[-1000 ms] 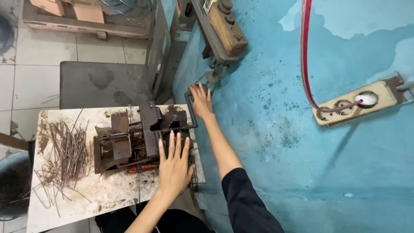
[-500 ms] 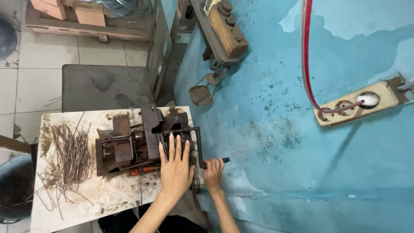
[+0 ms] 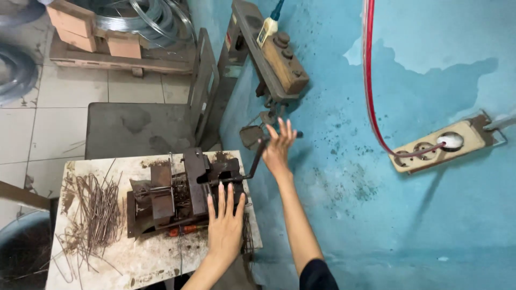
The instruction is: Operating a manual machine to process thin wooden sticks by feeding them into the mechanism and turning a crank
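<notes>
Two hands | right hand (image 3: 278, 146) grips crank handle (image 3: 257, 157), long axis up-right toward wall | left hand (image 3: 226, 225) flat, fingers spread, on bending jig (image 3: 183, 193)

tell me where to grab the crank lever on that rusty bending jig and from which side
Grip the crank lever at its far end, where a short handle juts sideways toward the blue wall; the right hand is already there. Come from the wall side, since the rusty jig and the left hand fill the table side.
</notes>
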